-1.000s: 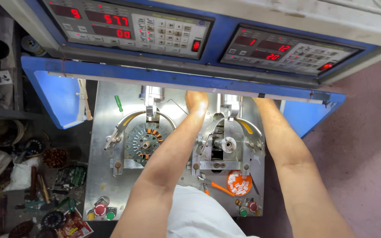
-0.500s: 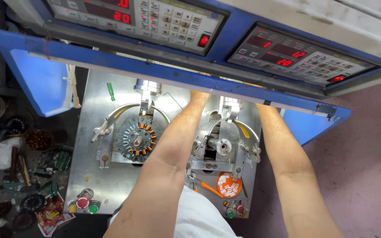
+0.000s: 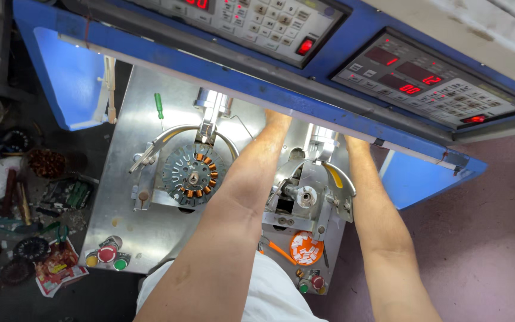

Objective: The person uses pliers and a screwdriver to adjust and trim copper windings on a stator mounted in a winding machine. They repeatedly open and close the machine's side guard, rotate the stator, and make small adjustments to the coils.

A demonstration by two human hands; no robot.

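both hands hidden behind blue control panel (image 3: 251,80); only forearms seen, so finger state cannot be told. left forearm (image 3: 251,179) laid between stator with copper coils (image 3: 190,175), just left, and right winding fixture (image 3: 305,197), just right. round orange label (image 3: 306,248) seen below that fixture, possibly sticker. red-and-yellow wrapper (image 3: 58,266) lies lower left of stator.

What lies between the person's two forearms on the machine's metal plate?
In the head view, the right-hand winding fixture, an empty spindle in a curved metal guard, sits between the left forearm and right forearm; an orange round container lies nearer the person.
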